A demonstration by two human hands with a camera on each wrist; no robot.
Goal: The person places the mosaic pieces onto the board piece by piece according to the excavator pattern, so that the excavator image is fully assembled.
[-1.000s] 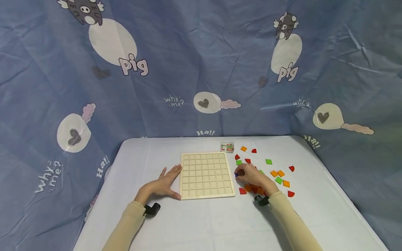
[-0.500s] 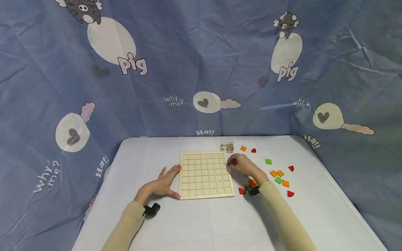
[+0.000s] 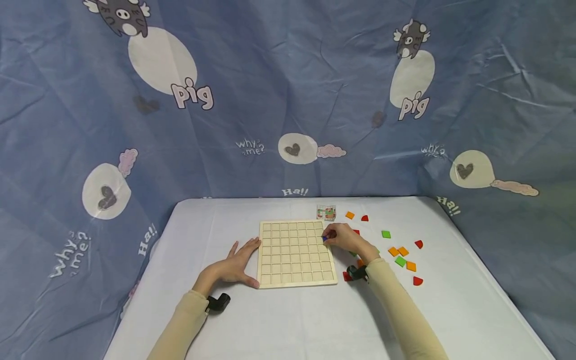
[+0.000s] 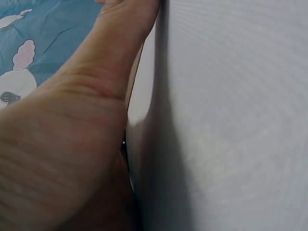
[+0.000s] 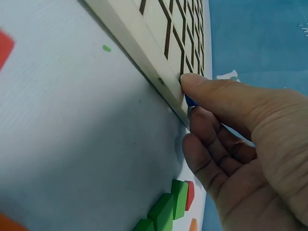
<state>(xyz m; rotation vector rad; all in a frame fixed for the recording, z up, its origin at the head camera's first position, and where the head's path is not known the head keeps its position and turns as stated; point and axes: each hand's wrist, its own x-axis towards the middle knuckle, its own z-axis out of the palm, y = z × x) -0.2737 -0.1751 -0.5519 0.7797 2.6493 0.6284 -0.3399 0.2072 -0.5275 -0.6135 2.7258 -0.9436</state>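
Note:
A square wooden board (image 3: pixel 291 254) with a grid of recessed cells lies on the white table. My right hand (image 3: pixel 343 237) pinches a small blue piece (image 5: pixel 190 101) between thumb and fingers, at the board's right edge toward the back. In the right wrist view the thumb tip is right by the grid cells, and most of the blue piece is hidden by the fingers. My left hand (image 3: pixel 234 265) rests with fingers spread against the board's left side, its thumb by the front left corner. The left wrist view shows mainly the base of that hand (image 4: pixel 72 130) close over the table.
Red, green and orange tiles lie scattered to the right of the board, among them a green square (image 3: pixel 386 234), an orange tile (image 3: pixel 411 266) and a red quarter-round (image 3: pixel 418 281). Behind the board's right corner lies a small printed packet (image 3: pixel 326 212). A blue patterned cloth (image 3: pixel 252 100) hangs behind the table.
My right hand has moved left and away from me with the blue piece, from beside the tiles to the board's right edge. The left hand has stayed in place.

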